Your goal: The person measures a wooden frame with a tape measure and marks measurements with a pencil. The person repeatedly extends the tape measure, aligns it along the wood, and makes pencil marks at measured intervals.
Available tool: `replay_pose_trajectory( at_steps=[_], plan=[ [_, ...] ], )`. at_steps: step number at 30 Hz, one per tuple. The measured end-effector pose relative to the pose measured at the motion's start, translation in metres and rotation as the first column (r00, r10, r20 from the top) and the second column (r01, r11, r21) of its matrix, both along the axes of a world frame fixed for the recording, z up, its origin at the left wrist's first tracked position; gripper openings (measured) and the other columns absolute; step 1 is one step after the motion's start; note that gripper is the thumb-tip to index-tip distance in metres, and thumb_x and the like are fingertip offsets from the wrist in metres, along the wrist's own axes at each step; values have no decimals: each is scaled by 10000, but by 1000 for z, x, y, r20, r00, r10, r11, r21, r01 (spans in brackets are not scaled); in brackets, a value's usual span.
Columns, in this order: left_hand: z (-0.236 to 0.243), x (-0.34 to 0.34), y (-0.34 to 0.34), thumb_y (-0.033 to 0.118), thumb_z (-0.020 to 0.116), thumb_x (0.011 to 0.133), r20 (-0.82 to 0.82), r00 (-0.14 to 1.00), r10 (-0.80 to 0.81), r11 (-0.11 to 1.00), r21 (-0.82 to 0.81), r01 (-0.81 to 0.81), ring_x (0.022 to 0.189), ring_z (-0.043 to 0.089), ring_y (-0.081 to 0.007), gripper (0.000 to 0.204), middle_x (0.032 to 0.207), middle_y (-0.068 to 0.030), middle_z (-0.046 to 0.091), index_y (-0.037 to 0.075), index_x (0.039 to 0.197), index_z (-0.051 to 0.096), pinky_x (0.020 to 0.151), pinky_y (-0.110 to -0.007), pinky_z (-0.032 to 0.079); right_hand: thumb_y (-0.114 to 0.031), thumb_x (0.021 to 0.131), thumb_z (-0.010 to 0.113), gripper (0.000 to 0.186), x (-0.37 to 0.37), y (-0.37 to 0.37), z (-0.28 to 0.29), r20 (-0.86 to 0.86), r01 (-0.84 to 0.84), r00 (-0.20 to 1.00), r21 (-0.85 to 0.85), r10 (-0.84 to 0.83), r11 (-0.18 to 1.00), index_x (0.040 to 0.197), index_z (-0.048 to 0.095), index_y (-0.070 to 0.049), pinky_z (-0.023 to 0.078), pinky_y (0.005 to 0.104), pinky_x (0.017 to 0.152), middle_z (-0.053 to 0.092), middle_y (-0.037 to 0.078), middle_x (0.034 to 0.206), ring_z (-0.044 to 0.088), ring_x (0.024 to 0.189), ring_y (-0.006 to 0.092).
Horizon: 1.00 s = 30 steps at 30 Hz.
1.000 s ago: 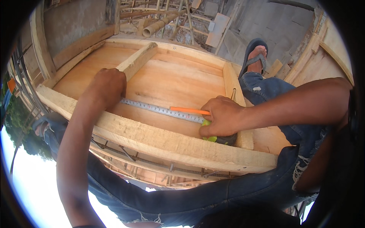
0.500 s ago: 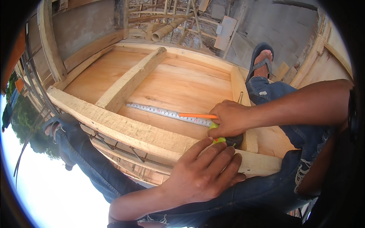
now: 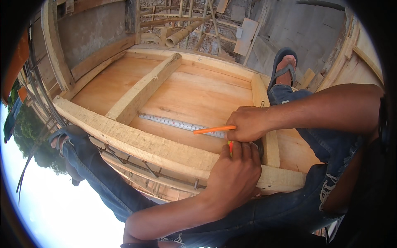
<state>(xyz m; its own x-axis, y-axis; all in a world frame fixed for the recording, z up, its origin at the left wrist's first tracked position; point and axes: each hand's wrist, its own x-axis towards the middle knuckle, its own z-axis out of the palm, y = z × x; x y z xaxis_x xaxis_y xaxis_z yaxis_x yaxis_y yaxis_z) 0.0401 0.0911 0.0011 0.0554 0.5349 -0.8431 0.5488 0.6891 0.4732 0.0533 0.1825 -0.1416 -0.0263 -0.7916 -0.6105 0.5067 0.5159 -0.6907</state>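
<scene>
My right hand (image 3: 250,122) is closed on an orange pencil (image 3: 206,129), held across the tape measure's blade (image 3: 163,121). The blade lies extended on the plywood panel (image 3: 206,93), reaching to a wooden crosspiece (image 3: 144,87). Just below, my left hand (image 3: 233,177) reaches over the front timber (image 3: 136,138), its fingers curled on the yellow-and-black tape measure case (image 3: 229,146), which is mostly hidden by both hands. A timber side piece (image 3: 271,151) of the frame runs beside my right hand.
My sandalled foot (image 3: 285,70) rests beyond the frame's right side, my jeaned leg (image 3: 95,173) along its near left. Bamboo poles (image 3: 184,33) and rubble lie behind. Rebar (image 3: 43,97) runs at the left, with a concrete wall (image 3: 95,37) at the back left.
My left hand has left the crosspiece and moved right and toward me onto the tape case. My right hand has shifted slightly, turning the pencil's point lower.
</scene>
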Motion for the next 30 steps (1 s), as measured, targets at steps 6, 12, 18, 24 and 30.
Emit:
replay_pose_trajectory(
  at_steps=[6,12,18,24,30],
  plan=[
    [-5,6,-2,467,794,645,-53,996,-79,996,41,81,1009,580,-289,814,1043,-179,584,-89,1164,502,852,-353,497,-407,907,523,457,1,0,-2,20,-29,999,-5,29,1000,986,668,19,488,436,842,662,245,944,638,938,368],
    [-7,6,0,461,793,646,-14,990,-141,988,57,142,968,605,-274,770,1001,-177,597,-102,1109,544,678,-314,538,-439,907,507,498,3,-4,1,49,-60,997,42,58,997,978,672,26,489,444,828,660,250,925,640,913,381],
    [-8,3,1,499,800,635,-23,991,-132,987,88,134,954,614,-270,775,961,-172,603,-105,1062,567,644,-310,550,-476,920,471,571,-7,-6,-3,83,-70,994,70,64,995,923,658,64,489,445,794,650,272,861,642,855,384],
    [-9,6,-5,531,805,623,-64,991,-114,984,130,122,992,628,-307,790,1002,-215,624,-104,1035,576,716,-318,567,-489,946,392,634,-62,-3,7,-218,97,972,43,-85,994,811,621,87,494,436,766,623,236,753,637,754,362],
    [-8,2,-5,507,810,631,21,994,-111,986,127,108,1038,619,-342,791,1060,-237,611,-108,1062,562,752,-342,566,-452,942,372,564,-174,-84,-21,-435,-94,899,-74,52,993,683,577,4,482,398,532,595,148,679,596,596,259]
  ],
)
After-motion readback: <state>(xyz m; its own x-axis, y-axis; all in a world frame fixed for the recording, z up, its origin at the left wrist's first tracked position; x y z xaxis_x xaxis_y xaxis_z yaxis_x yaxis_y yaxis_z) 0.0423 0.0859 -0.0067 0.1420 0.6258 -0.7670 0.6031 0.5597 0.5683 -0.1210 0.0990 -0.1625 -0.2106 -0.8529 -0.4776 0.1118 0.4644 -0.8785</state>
